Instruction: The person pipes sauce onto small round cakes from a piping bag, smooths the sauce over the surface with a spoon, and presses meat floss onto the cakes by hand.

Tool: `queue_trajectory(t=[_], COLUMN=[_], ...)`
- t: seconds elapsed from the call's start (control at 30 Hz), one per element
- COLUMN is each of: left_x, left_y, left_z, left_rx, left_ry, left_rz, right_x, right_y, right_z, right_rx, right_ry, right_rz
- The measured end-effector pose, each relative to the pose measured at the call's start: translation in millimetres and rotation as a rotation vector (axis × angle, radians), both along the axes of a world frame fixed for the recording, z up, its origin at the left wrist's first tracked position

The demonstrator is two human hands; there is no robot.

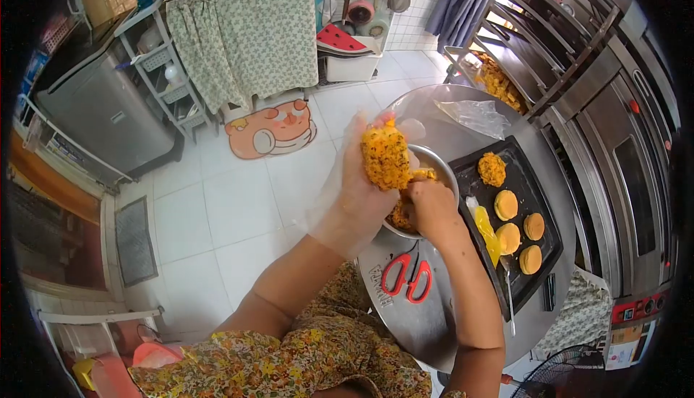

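Round metal table (390, 318), shaggy orange-crusted bun (385, 158) in left grip (356, 195), right hand (435, 211) curled inside bowl (450, 181).

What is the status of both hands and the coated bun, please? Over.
Left hand holds coated bun, near bowl. Right hand reaching into bowl. Red-handled scissors close by, apparently not blocking.

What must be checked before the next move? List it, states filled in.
1. Left hand grips its coated bun: ok.
2. That bun is covered all round: cannot tell, its far side is hidden.
3. Right hand is at the bowl: ok.
4. Enough coating is left in the bowl: cannot tell, the hands block the view.
5. Every bun on the tray is coated: not ok, four look plain.
6. Scissors are outside the bowl: ok.
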State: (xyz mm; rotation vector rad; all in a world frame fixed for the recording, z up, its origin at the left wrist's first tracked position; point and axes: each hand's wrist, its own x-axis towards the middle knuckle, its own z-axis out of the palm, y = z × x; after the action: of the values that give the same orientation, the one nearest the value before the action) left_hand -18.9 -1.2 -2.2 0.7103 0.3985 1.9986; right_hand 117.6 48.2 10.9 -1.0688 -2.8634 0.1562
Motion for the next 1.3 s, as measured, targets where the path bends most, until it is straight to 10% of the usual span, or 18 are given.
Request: queue_trajectory(t=[0.1,0.37,0.6,1.3], left_x=[6,-1,16,14], left_y=[0,-12,11,-3], left_z=[-7,16,-1,9], left_rx=[0.042,-0.072,-0.332,-0.228], left_ry=[0.267,0.017,-0.175,-0.262], left_rz=[0.255,-0.056,-0.070,-0.273], right_x=[2,22,-3,-6], right_y=[2,-6,-11,-33], right_z=[7,69,107,110], right_rx=[0.045,-0.398,-0.102,-0.132], right_ry=[0.092,0.847,0.573,0.520], right_rz=[-0.017,-0.274,0.109,0.167])
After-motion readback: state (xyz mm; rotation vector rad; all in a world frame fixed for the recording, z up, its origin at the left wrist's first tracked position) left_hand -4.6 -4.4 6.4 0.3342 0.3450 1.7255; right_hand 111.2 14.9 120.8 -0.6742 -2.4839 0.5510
